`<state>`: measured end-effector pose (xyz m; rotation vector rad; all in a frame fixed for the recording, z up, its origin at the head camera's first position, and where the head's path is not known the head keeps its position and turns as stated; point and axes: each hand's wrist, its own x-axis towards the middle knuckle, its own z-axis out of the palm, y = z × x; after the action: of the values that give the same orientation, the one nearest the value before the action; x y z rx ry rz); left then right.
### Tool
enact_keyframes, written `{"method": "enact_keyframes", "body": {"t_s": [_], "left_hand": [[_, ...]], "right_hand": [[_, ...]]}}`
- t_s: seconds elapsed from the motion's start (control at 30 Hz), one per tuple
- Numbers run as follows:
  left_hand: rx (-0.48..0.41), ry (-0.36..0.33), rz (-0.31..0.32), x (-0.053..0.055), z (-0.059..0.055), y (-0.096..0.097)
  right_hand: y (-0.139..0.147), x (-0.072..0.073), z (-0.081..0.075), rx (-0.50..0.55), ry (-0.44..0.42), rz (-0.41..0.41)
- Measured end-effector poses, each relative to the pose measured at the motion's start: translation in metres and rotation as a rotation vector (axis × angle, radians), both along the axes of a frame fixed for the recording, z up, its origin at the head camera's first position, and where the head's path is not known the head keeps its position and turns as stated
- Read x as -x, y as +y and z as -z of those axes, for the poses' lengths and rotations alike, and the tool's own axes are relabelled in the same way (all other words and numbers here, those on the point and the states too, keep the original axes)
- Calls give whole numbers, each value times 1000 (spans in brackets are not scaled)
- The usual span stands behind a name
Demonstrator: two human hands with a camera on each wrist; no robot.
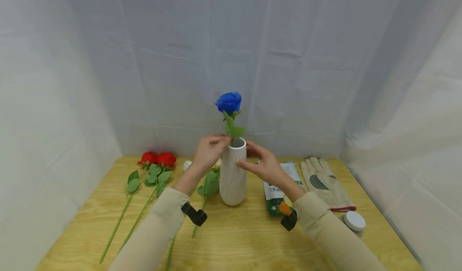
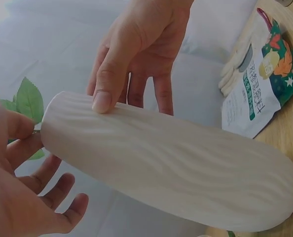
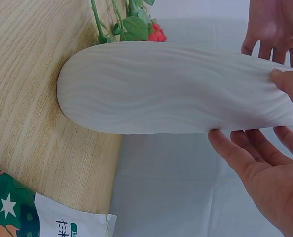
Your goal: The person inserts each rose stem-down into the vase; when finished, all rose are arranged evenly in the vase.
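Observation:
A white ribbed vase [image 1: 232,178] stands upright on the wooden table. My left hand [image 1: 209,152] pinches the stem of a blue rose [image 1: 229,102] at the vase's mouth, thumb against forefinger; in the left wrist view, its other fingers spread loosely beside the rim. The rose stands above the opening with green leaves [image 2: 29,101] under its bloom; its lower stem is hidden. On the other side, my right hand [image 1: 266,164] holds the upper part of the vase, thumb in front and fingers behind. In the right wrist view, fingertips touch the vase wall [image 3: 161,89].
Red roses [image 1: 166,159] with long green stems lie at the left. Another leafy stem [image 1: 210,183] lies just left of the vase. To the right are a green-and-white printed bag [image 1: 272,195], pale work gloves [image 1: 330,187] and a white-lidded jar [image 1: 355,221]. Pale sheets surround the table.

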<state>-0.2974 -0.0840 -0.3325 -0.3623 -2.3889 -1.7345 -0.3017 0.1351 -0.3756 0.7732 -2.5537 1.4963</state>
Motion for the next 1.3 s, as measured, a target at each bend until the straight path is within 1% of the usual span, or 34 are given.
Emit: {"method": "enact_keyframes", "body": {"t_s": [0.07,0.17,0.3,0.43,0.5,0.53,0.73,0.9,0.93,1.1,1.2,1.3], "left_hand": [[6,-11,13,1,1,-3],[10,3,14,1,1,-5],[-16,28,12,0,1,-8],[-17,7,2,-2,0,-10],[-1,13,-2,-2,0,-11],[4,19,-2,-2,0,-11],[32,116,3,-1,1,-11],[9,142,-4,0,4,-13],[-9,138,-1,2,4,-17],[-52,149,-13,0,5,-26],[-71,121,-17,0,8,-36],[-98,82,-15,1,14,-50]], "right_hand": [[0,-1,0,-1,-3,3],[-1,-1,-1,-5,-5,7],[-1,-2,0,-5,-7,6],[-1,-2,1,3,-3,-3],[-1,-2,1,11,0,-8],[-1,-2,1,15,1,-10],[-2,-2,1,27,-3,-13],[-1,-2,2,17,1,-7],[-4,-2,1,5,1,1],[-4,-1,1,-1,9,4],[-4,-1,1,-4,0,11],[-4,0,2,-11,-7,16]]}}
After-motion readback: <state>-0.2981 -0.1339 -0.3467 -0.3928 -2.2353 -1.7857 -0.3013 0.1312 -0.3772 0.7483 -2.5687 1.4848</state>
